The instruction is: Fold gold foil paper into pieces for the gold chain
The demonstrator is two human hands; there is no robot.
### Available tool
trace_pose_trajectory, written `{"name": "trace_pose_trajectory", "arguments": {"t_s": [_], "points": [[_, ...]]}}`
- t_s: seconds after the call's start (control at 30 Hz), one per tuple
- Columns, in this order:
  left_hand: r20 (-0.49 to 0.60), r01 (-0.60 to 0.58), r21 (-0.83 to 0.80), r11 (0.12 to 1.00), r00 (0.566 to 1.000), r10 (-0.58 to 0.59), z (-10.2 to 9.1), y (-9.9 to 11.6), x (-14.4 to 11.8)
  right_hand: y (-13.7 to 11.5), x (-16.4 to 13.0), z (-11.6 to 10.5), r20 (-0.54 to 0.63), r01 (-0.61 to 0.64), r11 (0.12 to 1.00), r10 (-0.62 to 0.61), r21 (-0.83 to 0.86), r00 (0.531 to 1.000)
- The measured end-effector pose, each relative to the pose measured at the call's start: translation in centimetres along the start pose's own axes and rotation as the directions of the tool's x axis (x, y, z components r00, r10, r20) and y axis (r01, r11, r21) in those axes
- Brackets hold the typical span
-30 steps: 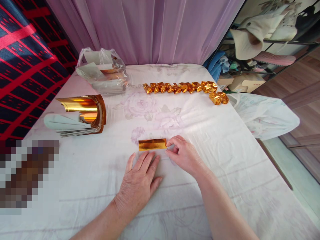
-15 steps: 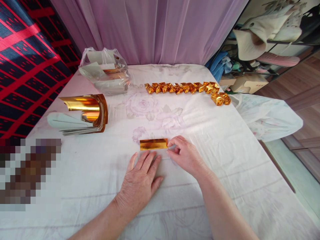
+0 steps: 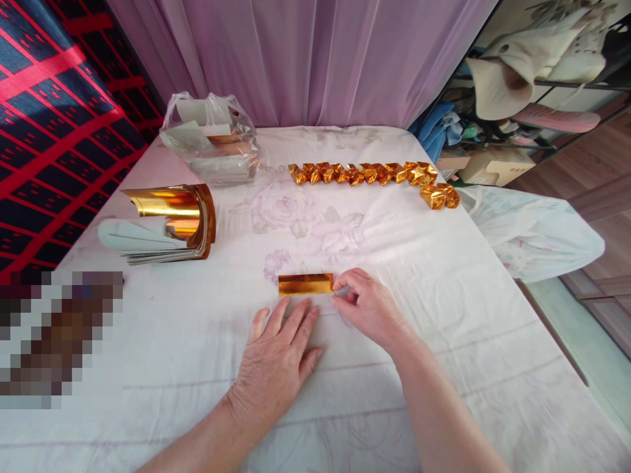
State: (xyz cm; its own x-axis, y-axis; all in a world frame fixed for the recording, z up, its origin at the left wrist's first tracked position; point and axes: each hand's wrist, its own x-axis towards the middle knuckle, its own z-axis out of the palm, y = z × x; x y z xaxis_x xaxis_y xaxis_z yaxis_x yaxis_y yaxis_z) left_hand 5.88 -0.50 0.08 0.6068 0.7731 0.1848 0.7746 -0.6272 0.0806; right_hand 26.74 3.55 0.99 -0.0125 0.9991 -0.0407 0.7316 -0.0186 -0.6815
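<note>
A folded strip of gold foil paper (image 3: 305,284) lies flat on the table in front of me. My right hand (image 3: 369,305) has its fingers curled, with thumb and forefinger pinched at the strip's right end. Flat on the cloth, my left hand (image 3: 279,348) is open with fingers spread, its fingertips at or just below the strip's lower edge. Farther back, a row of folded gold foil pieces (image 3: 359,173) runs to the right, where two more pieces (image 3: 440,196) sit slightly nearer me.
On the left stands a curled stack of gold foil sheets (image 3: 210,220). Behind it is a clear plastic bag (image 3: 211,141) with more paper. A white bag (image 3: 542,230) hangs off the table's right edge, near a cluttered shelf (image 3: 547,82). A purple curtain (image 3: 305,59) borders the back.
The view has shifted slightly, so everything sits a little farther right. The left fingers have moved a touch; the right hand stays at the strip's end.
</note>
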Motion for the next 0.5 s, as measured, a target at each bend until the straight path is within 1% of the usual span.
{"name": "trace_pose_trajectory", "arguments": {"t_s": [0.5], "points": [[-0.006,-0.011,0.008,1.0,1.0,0.011,-0.2,0.0,0.14,0.22,0.02,-0.01,0.007,0.014,1.0,-0.014,0.0,1.0]]}}
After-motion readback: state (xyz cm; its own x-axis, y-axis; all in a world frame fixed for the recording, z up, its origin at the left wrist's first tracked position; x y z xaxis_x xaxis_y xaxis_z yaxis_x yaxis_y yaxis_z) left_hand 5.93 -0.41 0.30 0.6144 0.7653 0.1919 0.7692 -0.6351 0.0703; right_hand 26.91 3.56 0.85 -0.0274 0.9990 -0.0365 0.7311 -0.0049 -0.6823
